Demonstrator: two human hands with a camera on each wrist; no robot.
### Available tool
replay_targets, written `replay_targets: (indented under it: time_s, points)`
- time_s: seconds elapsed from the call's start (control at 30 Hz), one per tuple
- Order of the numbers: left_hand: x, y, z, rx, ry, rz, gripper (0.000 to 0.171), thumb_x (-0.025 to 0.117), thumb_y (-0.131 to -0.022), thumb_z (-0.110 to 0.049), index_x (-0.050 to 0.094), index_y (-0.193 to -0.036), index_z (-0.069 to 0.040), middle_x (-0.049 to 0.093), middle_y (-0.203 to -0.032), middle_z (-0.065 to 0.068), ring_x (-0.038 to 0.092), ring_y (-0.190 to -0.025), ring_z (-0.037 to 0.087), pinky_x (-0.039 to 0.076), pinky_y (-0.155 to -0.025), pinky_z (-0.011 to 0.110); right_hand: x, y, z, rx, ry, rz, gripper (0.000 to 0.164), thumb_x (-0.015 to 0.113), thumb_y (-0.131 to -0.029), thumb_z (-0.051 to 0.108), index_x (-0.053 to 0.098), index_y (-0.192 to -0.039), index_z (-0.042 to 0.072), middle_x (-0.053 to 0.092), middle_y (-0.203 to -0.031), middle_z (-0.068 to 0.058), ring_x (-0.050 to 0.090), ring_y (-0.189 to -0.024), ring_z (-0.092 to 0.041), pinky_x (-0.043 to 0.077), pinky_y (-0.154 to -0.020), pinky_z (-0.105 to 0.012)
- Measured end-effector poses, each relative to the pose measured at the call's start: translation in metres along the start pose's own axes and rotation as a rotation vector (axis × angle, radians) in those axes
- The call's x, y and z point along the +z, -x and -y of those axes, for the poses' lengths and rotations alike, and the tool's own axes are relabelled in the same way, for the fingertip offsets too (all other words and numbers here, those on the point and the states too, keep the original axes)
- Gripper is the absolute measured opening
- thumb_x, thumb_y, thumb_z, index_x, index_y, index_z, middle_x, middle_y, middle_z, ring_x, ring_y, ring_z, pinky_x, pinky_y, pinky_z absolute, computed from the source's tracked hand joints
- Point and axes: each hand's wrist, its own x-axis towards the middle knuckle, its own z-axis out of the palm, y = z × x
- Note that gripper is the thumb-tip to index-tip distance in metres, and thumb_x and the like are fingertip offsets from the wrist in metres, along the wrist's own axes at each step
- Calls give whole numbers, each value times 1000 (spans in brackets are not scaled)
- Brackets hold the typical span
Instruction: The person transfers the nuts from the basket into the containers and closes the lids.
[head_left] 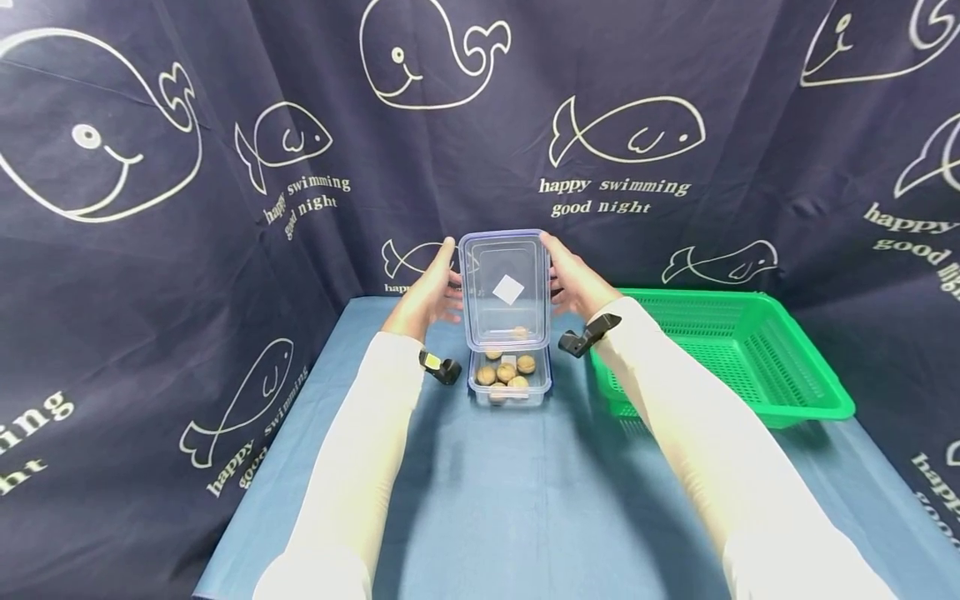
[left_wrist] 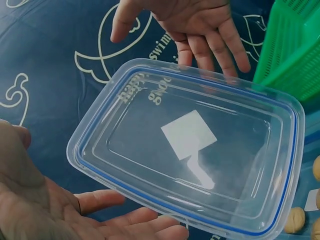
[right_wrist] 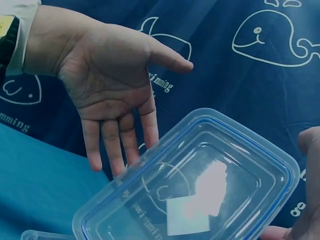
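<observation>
A clear plastic lid point(head_left: 506, 292) with a blue seal and a white square label stands nearly upright between my two hands. My left hand point(head_left: 426, 296) is at its left edge, thumb up and fingers extended; in the left wrist view its fingers point(left_wrist: 135, 220) reach along the lid's near edge. On the other side, my right hand point(head_left: 577, 279) has its thumb at the lid's top right corner and its fingers straight. The lid's lower edge overlaps a clear food container point(head_left: 525, 398), which holds several walnuts point(head_left: 506, 372). The container's back part shows only through the lid.
A green plastic basket point(head_left: 806, 379) stands to the right, partly behind my right forearm. Blue cloth point(head_left: 487, 492) covers the table. A dark curtain point(head_left: 480, 167) with fish and whale drawings hangs behind and at both sides.
</observation>
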Motion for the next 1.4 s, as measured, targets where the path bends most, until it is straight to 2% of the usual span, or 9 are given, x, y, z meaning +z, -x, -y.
replay_targets:
  time_s: [0.17, 0.4, 0.57, 0.67, 0.83, 1.03, 1.23, 1.4]
  points:
    - [3, 4, -7, 9, -5, -8, 97, 34, -94, -77, 39, -141, 7, 41, -140, 33, 45, -132, 49, 36, -110, 64, -3, 2, 7, 37, 16, -1, 108, 39, -91, 77, 14, -158, -3, 19, -160, -33, 17, -146, -57, 21, -116, -67]
    - [4, 6, -11, 3, -8, -9, 100, 38, -92, -78, 39, -140, 9, 43, -140, 36, 45, -132, 50, 37, -109, 65, -5, 5, 11, 41, 78, -22, 111, 38, -88, 83, 16, -158, 0, 22, -159, -32, 23, -145, -56, 26, -112, -69]
    - [5, 7, -13, -7, -32, -14, 103, 38, -90, -80, 41, -139, 10, 44, -138, 37, 47, -131, 51, 39, -107, 66, -6, 5, 13, 47, 121, -28, 107, 36, -88, 83, 9, -163, 11, 21, -161, -26, 22, -143, -60, 28, -109, -73]
    - [5, 7, -14, -5, -52, -5, 104, 37, -90, -81, 40, -141, 10, 44, -138, 38, 47, -131, 52, 39, -106, 66, -6, 4, 15, 54, 122, -28, 104, 36, -89, 83, 4, -164, 19, 17, -162, -23, 19, -143, -61, 26, -109, -75]
    - [6, 6, -14, -1, -56, -9, 104, 38, -91, -79, 39, -142, 11, 44, -139, 39, 45, -133, 54, 39, -106, 67, -6, 1, 15, 65, 121, -37, 100, 36, -90, 81, 0, -164, 24, 12, -165, -21, 16, -146, -58, 21, -109, -77]
    - [7, 6, -13, 0, -57, -18, 102, 38, -92, -78, 40, -142, 10, 45, -138, 37, 46, -132, 54, 41, -104, 66, -5, 0, 15, 95, 116, -46, 104, 33, -89, 82, 0, -164, 16, 13, -165, -22, 15, -144, -62, 21, -107, -79]
    - [7, 6, -12, 9, -54, -23, 102, 38, -92, -78, 40, -142, 11, 44, -136, 37, 45, -132, 55, 41, -104, 67, -5, 0, 17, 169, 95, 11, 109, 31, -91, 80, 1, -161, 2, 12, -161, -35, 8, -143, -65, 17, -113, -74]
    - [7, 6, -9, 24, -43, -42, 100, 39, -93, -76, 40, -143, 11, 43, -136, 35, 44, -134, 54, 39, -104, 68, -6, 2, 18, 195, 108, 57, 104, 31, -93, 74, 4, -160, -2, 15, -160, -38, 9, -145, -62, 20, -114, -71]
